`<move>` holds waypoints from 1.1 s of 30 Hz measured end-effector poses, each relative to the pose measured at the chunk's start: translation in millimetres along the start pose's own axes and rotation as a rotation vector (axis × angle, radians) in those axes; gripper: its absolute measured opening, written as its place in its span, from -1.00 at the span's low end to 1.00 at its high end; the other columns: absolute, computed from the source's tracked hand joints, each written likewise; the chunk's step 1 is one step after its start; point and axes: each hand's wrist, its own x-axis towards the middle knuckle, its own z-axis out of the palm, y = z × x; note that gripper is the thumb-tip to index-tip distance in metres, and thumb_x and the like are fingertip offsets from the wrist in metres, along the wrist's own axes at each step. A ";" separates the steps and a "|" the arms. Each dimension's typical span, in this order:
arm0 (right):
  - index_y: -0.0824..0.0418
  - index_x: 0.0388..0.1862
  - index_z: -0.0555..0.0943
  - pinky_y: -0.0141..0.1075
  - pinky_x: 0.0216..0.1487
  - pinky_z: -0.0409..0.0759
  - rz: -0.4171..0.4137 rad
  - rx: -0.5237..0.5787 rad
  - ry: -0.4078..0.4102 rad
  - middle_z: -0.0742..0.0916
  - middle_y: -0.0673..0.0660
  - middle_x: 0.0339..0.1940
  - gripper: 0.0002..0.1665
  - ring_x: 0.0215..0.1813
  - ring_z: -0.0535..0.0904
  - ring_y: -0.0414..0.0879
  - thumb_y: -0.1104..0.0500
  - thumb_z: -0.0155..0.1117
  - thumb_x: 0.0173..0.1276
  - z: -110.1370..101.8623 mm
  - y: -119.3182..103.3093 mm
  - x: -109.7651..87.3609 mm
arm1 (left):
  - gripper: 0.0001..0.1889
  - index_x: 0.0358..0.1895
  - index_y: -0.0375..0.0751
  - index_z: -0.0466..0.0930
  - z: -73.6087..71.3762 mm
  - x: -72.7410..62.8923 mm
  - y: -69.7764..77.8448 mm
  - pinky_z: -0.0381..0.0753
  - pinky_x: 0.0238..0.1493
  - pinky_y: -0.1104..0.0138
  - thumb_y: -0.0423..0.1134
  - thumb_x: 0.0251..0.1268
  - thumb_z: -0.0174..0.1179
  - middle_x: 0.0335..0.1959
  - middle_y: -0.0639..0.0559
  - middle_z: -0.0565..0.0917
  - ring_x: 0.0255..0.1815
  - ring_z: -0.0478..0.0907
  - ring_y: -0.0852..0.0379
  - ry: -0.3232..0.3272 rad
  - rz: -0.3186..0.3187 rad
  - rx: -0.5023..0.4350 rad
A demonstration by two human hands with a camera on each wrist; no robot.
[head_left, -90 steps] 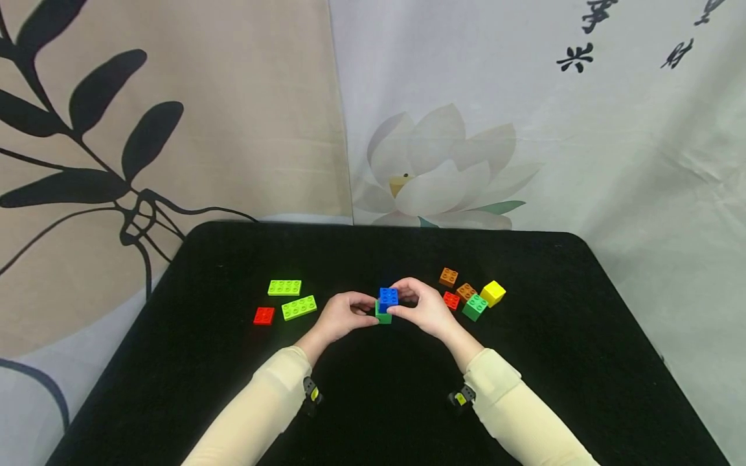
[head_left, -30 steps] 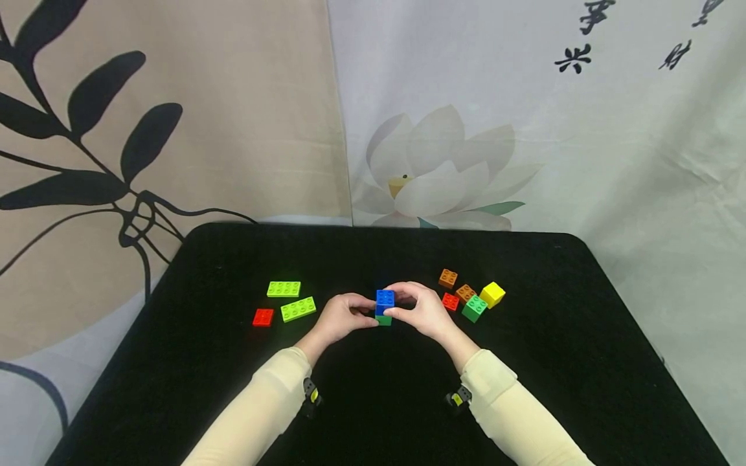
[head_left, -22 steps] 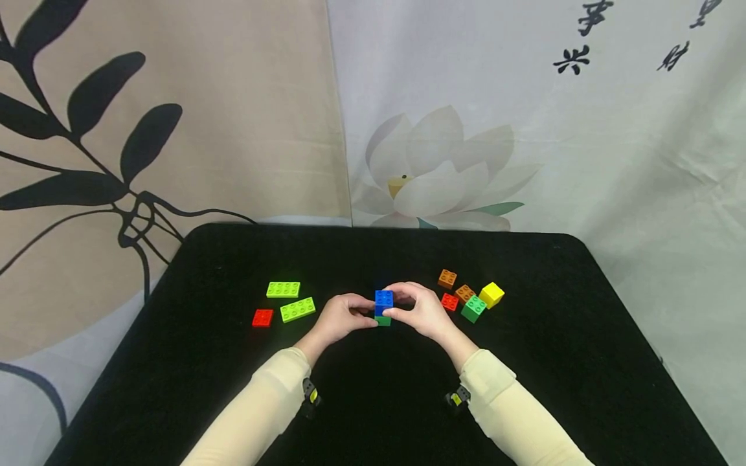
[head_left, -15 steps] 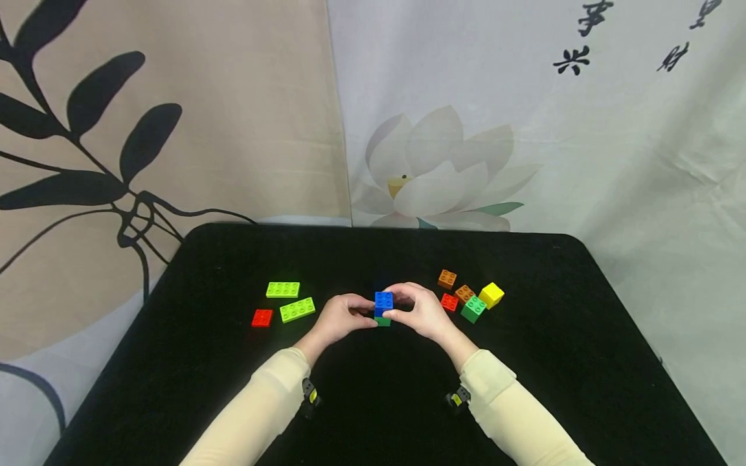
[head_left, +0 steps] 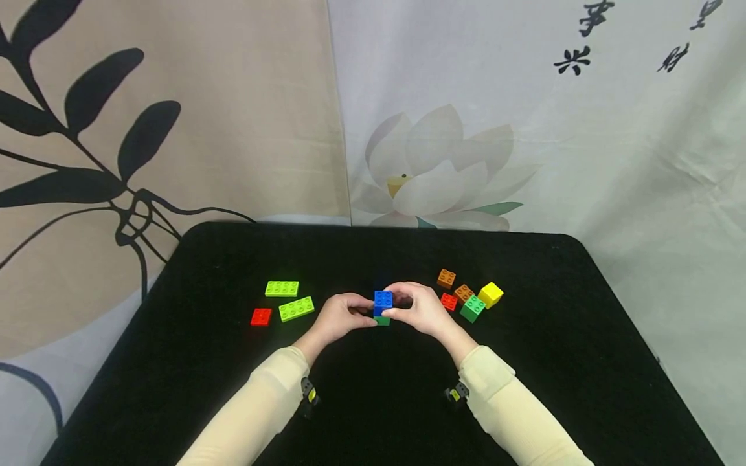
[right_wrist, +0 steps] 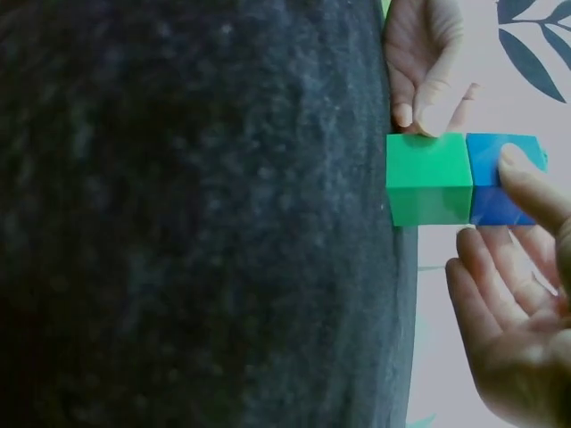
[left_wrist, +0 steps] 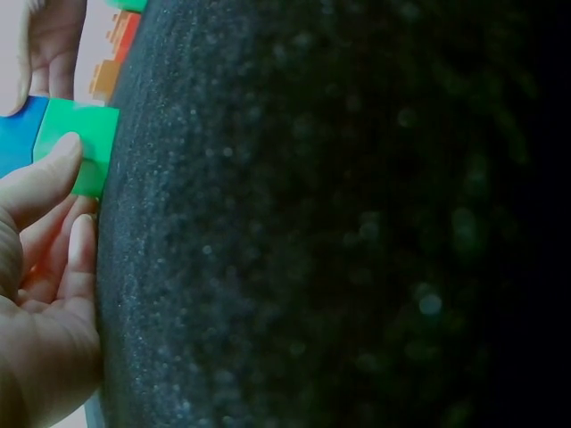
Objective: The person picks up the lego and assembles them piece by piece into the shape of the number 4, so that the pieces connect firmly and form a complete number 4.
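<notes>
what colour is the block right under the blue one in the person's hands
The lower block is green, clearest in the right wrist view.

Tabletop set-up, kind of room unclear, black table (head_left: 384,414), cloth backdrop (head_left: 618,155), lotus print (head_left: 440,184)

Two high, upright: blue brick (head_left: 383,299) (four studs on top) directly over green brick (head_left: 381,321), sides flush, faces smooth, thin seam between
</notes>
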 end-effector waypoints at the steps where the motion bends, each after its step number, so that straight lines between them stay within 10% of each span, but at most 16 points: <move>1: 0.09 0.04 0.65 -0.13 0.08 0.61 -0.004 -0.014 0.005 0.72 0.00 -0.11 -0.63 -0.06 0.63 -0.12 0.12 0.48 0.26 0.2 -0.3 -0.3 | -0.71 -0.06 -0.11 0.77 -0.1 -0.1 0.3 0.68 -0.13 0.26 -0.26 0.10 0.49 -0.14 0.05 0.73 -0.24 0.63 0.13 0.001 0.003 0.001; 18: 0.11 0.06 0.65 -0.10 0.16 0.58 -0.012 0.001 0.029 0.70 0.02 -0.05 -0.62 0.01 0.62 -0.09 0.12 0.47 0.26 4.6 3.1 -3.6 | -0.71 -0.02 -0.12 0.74 -1.9 -0.1 3.1 0.66 -0.07 0.21 -0.25 0.16 0.46 -0.11 0.05 0.71 -0.16 0.61 0.09 -0.028 -0.012 0.013; 25: 0.13 0.08 0.63 -0.10 0.20 0.56 0.055 0.080 0.020 0.68 0.04 0.00 -0.61 0.06 0.60 -0.06 0.14 0.45 0.29 5.9 2.9 -6.1 | -0.61 0.12 -0.24 0.63 -12.7 -5.6 11.2 0.63 0.08 0.12 -0.30 0.22 0.40 -0.01 -0.06 0.70 -0.01 0.62 0.00 -0.111 -0.026 0.006; 33: 0.16 0.11 0.60 -0.14 0.22 0.55 0.091 0.142 0.016 0.66 0.08 0.04 -0.59 0.10 0.60 -0.04 0.17 0.44 0.29 7.2 3.7 -5.7 | -0.54 0.21 -0.32 0.55 -39.2 -26.8 13.3 0.64 0.04 0.12 -0.34 0.24 0.36 0.02 -0.13 0.68 -0.02 0.64 -0.02 -0.058 0.006 0.001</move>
